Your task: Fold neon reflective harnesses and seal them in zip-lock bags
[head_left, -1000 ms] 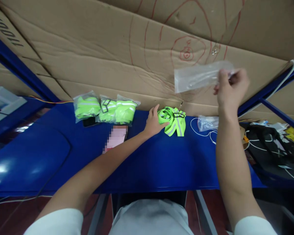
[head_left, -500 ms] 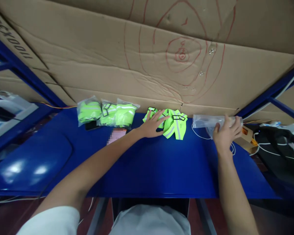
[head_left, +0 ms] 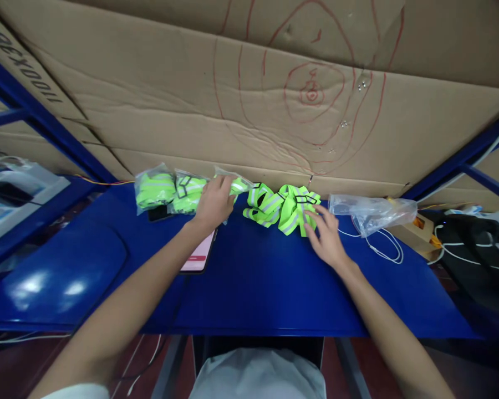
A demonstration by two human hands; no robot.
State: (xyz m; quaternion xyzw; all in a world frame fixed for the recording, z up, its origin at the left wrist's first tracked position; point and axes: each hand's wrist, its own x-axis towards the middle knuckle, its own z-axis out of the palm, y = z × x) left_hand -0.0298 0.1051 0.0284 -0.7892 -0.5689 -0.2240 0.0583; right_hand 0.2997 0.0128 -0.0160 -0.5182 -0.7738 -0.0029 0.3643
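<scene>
My left hand [head_left: 216, 202] is closed on the rightmost clear bag of neon-yellow reflective straps [head_left: 240, 184], covering much of it. The fingertips are partly hidden behind the hand. Two more bagged bundles lie to its left, the middle one [head_left: 188, 194] and the far-left one [head_left: 154, 189]. My right hand [head_left: 326, 235] has its fingers apart at the right edge of a loose, unbagged reflective strap bundle [head_left: 290, 219]. Another loose strap bundle [head_left: 264, 205] lies just left of that one. Both show silver stripes and black buckles.
A flattened clear plastic bag [head_left: 372, 213] lies at the right, over a white cable [head_left: 388, 256]. A phone [head_left: 199, 257] rests below my left hand. Cardboard [head_left: 166, 100] stands along the back of the blue table [head_left: 266, 288]. A black bag [head_left: 469, 249] is at far right.
My left hand has moved left from the loose straps to the rightmost bagged bundle, which now tilts. My right hand has left the empty plastic bag and come left to the loose straps.
</scene>
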